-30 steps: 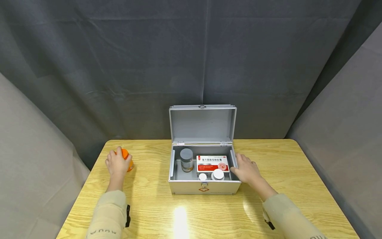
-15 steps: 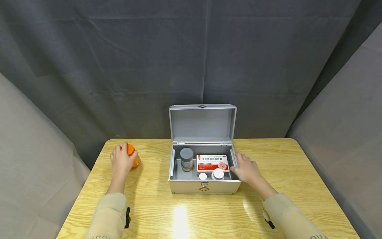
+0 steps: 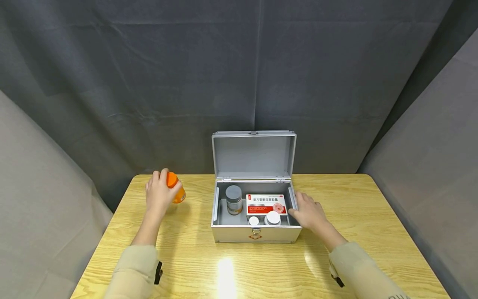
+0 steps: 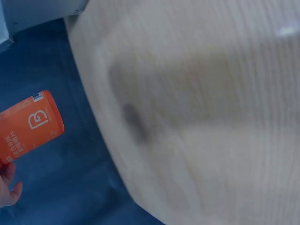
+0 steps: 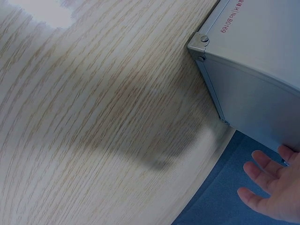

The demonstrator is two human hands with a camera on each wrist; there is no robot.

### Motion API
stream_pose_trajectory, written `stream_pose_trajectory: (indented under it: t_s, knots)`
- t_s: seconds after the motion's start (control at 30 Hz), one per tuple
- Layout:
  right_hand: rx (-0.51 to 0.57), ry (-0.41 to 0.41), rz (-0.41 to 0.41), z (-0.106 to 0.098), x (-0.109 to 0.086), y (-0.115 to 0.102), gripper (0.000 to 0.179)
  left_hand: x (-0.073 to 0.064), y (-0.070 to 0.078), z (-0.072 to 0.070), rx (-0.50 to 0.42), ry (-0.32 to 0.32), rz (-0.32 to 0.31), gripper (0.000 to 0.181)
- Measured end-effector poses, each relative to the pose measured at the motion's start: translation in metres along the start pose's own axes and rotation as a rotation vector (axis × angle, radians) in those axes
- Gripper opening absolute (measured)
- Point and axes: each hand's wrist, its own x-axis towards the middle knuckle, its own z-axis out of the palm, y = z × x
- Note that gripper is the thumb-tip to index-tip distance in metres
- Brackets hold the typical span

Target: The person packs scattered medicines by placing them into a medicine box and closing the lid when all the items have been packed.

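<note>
My left hand (image 3: 159, 194) grips an orange pill bottle (image 3: 177, 189), held up above the table's left part with its shadow below. In the left wrist view the orange bottle (image 4: 31, 124) shows a white logo and printed text, and fingertips (image 4: 10, 187) sit at its lower edge. A silver first-aid case (image 3: 255, 235) stands with its lid up at the middle. My right hand (image 3: 310, 211) rests at the case's right side, thumb at the rim, the other fingers loosely spread; the right wrist view shows these fingers (image 5: 262, 176) beside the metal wall.
Inside the case are a grey-lidded jar (image 3: 233, 200), a red-and-white medicine box (image 3: 266, 204) and two white-capped bottles, one small (image 3: 253, 221) and one larger (image 3: 273, 218). The wooden table (image 3: 186, 257) ends at a dark curtain (image 3: 179, 104) behind.
My left hand has lifted the orange pill bottle and carried it to the right, towards the case. The right hand and the case have stayed in place.
</note>
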Motion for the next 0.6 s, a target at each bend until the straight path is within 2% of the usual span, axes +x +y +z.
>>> stream_pose_trajectory:
  t_s: [0.23, 0.6]
  knots:
    - [0.008, 0.007, -0.002, 0.000, 0.000, -0.001, 0.073, 0.002, 0.026, -0.014, -0.031, 0.015, 0.057, 0.047]
    - [0.009, -0.002, 0.000, -0.001, 0.000, -0.002, 0.073, 0.005, 0.061, -0.026, -0.014, 0.020, 0.168, 0.045]
